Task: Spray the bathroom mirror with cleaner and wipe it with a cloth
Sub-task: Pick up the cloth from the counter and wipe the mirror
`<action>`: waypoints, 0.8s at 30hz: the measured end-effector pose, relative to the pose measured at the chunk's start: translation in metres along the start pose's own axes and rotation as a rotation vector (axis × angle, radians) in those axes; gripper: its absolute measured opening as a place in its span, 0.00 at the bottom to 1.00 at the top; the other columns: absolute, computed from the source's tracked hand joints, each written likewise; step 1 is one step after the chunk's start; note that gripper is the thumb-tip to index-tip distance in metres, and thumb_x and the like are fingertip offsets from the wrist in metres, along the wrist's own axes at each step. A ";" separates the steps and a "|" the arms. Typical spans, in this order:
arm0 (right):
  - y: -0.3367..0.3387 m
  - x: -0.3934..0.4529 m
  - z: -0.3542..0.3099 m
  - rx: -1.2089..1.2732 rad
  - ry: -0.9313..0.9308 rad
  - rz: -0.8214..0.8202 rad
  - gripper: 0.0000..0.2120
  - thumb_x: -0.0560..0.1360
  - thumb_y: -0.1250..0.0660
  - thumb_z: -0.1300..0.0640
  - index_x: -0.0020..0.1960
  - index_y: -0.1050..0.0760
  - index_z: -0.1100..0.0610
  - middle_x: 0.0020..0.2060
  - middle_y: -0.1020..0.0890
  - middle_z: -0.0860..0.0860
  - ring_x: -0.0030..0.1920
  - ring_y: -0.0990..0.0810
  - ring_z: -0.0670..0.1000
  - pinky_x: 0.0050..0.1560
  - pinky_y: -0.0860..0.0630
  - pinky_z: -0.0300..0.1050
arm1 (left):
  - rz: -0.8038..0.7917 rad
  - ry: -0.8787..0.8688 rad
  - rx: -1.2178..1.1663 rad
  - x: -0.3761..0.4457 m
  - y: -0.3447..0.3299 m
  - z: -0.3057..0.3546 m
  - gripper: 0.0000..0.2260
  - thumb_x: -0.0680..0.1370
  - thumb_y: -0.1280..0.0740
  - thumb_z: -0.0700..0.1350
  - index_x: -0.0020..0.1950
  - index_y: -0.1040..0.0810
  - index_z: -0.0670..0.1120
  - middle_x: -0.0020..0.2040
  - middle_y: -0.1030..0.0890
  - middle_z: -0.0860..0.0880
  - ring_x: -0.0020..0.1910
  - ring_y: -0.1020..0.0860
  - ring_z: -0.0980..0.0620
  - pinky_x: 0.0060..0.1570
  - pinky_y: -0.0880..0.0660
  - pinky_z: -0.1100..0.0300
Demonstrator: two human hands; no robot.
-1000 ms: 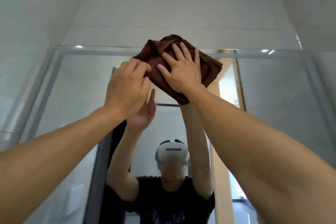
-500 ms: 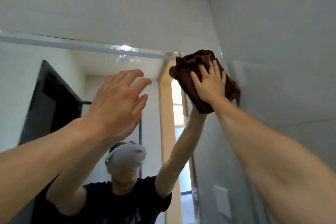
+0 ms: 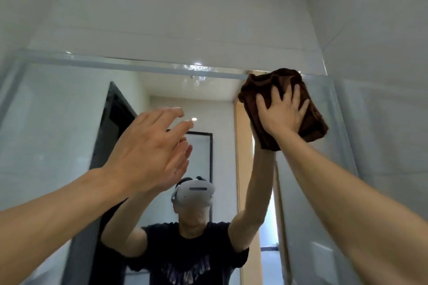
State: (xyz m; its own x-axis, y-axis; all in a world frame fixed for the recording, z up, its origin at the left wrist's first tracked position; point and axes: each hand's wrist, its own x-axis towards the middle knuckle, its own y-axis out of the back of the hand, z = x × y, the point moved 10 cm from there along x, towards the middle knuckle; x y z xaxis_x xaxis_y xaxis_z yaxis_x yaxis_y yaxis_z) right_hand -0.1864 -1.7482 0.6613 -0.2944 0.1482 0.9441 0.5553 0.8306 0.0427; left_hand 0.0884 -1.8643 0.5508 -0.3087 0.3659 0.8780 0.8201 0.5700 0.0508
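The bathroom mirror [image 3: 60, 122] fills the wall ahead, its top edge a bright strip. A crumpled dark brown cloth [image 3: 310, 120] lies flat against the glass near the mirror's upper right corner. My right hand [image 3: 281, 114] presses on it with fingers spread. My left hand [image 3: 150, 148] hovers raised in front of the mirror's middle, fingers loosely apart, holding nothing. I see no spray bottle. The mirror reflects a person in a black T-shirt with both arms raised.
White tiled wall [image 3: 208, 7] rises above the mirror, and a side wall [image 3: 382, 76] meets it at the right. The reflection shows a dark door frame [image 3: 111, 118] and a wooden doorway [image 3: 243, 169].
My right hand has carried the cloth from the mirror's top middle to its upper right corner. My left hand came off the cloth and now hangs free, fingers apart.
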 end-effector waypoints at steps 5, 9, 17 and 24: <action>-0.021 -0.072 -0.120 0.031 0.338 -0.033 0.29 0.80 0.47 0.34 0.77 0.33 0.43 0.82 0.43 0.55 0.83 0.55 0.58 0.79 0.60 0.67 | 0.009 -0.115 0.031 -0.007 -0.014 0.050 0.09 0.78 0.39 0.48 0.44 0.24 0.46 0.42 0.25 0.48 0.41 0.29 0.47 0.43 0.30 0.51; -0.022 -0.089 -0.128 0.061 0.431 -0.028 0.27 0.80 0.47 0.34 0.76 0.33 0.42 0.82 0.43 0.53 0.83 0.53 0.57 0.79 0.59 0.66 | 0.058 -0.172 0.009 -0.011 -0.014 0.075 0.09 0.79 0.39 0.46 0.39 0.27 0.46 0.36 0.28 0.49 0.35 0.32 0.47 0.38 0.34 0.53; 0.002 -0.066 0.057 -0.027 0.202 -0.006 0.31 0.80 0.52 0.34 0.78 0.34 0.47 0.82 0.42 0.55 0.83 0.52 0.56 0.81 0.56 0.64 | 0.102 -0.074 -0.084 0.007 -0.026 0.097 0.07 0.76 0.36 0.46 0.40 0.28 0.45 0.36 0.29 0.49 0.35 0.32 0.48 0.38 0.31 0.50; 0.015 -0.074 0.143 -0.071 0.054 0.029 0.37 0.77 0.57 0.33 0.80 0.37 0.50 0.82 0.43 0.56 0.83 0.52 0.56 0.81 0.55 0.63 | 0.104 -0.046 -0.140 0.039 -0.035 0.115 0.09 0.76 0.36 0.48 0.52 0.23 0.44 0.47 0.23 0.47 0.42 0.27 0.47 0.44 0.32 0.54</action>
State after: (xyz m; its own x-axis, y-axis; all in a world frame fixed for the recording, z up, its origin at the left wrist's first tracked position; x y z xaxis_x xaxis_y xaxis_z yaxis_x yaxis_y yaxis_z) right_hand -0.2672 -1.6701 0.5452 -0.2359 0.1410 0.9615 0.6176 0.7857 0.0363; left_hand -0.0075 -1.7851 0.5289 -0.2381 0.4525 0.8594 0.9066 0.4210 0.0295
